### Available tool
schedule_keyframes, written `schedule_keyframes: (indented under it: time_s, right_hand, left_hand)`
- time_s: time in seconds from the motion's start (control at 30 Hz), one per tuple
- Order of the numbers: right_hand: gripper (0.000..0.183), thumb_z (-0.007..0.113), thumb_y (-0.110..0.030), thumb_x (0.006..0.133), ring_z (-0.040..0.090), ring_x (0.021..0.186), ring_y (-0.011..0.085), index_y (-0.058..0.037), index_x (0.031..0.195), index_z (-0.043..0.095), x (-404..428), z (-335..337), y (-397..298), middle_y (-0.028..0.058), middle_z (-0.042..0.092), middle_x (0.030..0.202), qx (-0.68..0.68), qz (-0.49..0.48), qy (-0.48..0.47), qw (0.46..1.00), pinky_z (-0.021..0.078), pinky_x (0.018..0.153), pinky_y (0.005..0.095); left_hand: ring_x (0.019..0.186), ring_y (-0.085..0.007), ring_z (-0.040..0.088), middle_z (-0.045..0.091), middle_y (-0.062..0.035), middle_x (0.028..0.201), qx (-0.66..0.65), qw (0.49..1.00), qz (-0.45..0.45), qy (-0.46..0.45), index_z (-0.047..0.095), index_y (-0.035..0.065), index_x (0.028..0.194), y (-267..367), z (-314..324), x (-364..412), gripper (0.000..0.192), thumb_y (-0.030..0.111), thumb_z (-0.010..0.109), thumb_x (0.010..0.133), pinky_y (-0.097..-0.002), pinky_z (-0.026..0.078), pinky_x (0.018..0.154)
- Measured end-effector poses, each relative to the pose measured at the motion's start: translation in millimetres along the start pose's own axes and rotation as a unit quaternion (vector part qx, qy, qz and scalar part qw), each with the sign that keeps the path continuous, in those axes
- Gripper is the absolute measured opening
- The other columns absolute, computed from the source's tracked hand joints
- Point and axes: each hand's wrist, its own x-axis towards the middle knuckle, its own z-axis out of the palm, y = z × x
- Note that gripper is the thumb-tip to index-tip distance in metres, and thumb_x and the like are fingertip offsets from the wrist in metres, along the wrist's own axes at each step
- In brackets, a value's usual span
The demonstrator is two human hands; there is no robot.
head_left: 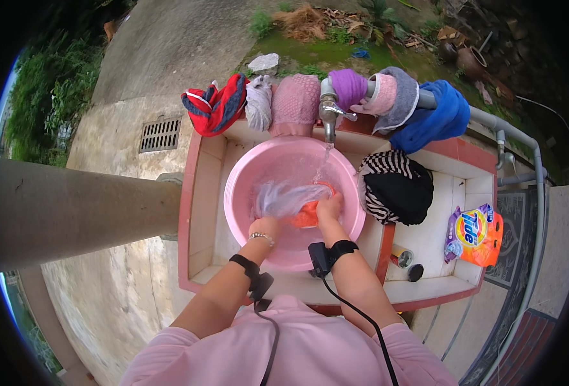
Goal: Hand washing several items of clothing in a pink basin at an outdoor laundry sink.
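Observation:
In a round pink plastic basin [239,186] of water, an orange and whitish cloth [306,214] is spread, its pale part blurred by motion. My right hand [329,207] grips the cloth's orange end at the right. At the near left edge of the same cloth is my left hand [265,226], its fingers curled and partly hidden by cloth and water. Above the basin's far rim, a metal tap [330,116] runs a thin stream of water into it.
The basin stands in a tiled sink [202,212] beside a divider [386,251]. Wrung cloths, including a red one [217,106] and a blue one [431,118], lie along the far ledge and pipe. Right are a black striped cloth bundle [398,188], a can [402,256] and a Tide bag [473,235].

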Motion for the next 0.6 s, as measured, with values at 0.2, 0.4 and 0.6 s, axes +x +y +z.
schedule_keyframes:
  time_s: [0.2, 0.4, 0.6]
  right_hand:
    - [0.045, 0.052, -0.029, 0.082, 0.052, 0.108, 0.0376, -0.0045, 0.119, 0.046, 3, -20, -23, 0.0231, 0.055, 0.114, -0.238, -0.086, -0.205, 0.946, 0.0402, 0.091, 0.0426]
    - [0.045, 0.053, -0.016, 0.076, 0.054, 0.104, 0.0327, -0.0051, 0.118, 0.047, 4, 2, -22, 0.0190, 0.058, 0.107, 0.001, -0.014, -0.052, 0.999, 0.0415, 0.087, 0.0407]
    - [0.046, 0.048, -0.007, 0.071, 0.054, 0.083, 0.0164, -0.0060, 0.117, 0.051, -66, -31, -93, 0.0057, 0.057, 0.092, 0.289, -0.015, -0.337, 0.896, 0.0428, 0.075, 0.0285]
  left_hand:
    - [0.099, -0.0317, 0.060, 0.061, -0.0216, 0.104, 0.043, 0.996, 0.058, -0.049, 0.063, 0.0024, 0.100, 18, -16, -14, 0.044, 0.040, 0.056, 0.078, -0.0394, 0.046, 0.086]
    - [0.115, -0.0388, 0.045, 0.047, -0.0258, 0.122, -0.215, 0.964, -0.002, 0.154, 0.043, 0.0026, 0.123, 3, -5, 28, 0.051, 0.040, 0.045, 0.088, -0.0411, 0.039, 0.095]
    - [0.102, -0.0269, 0.054, 0.057, -0.0161, 0.111, -0.598, 0.801, 0.032, 0.029, 0.047, -0.0025, 0.120, -30, 16, 93, 0.065, 0.052, 0.048, 0.085, -0.0366, 0.043, 0.087]
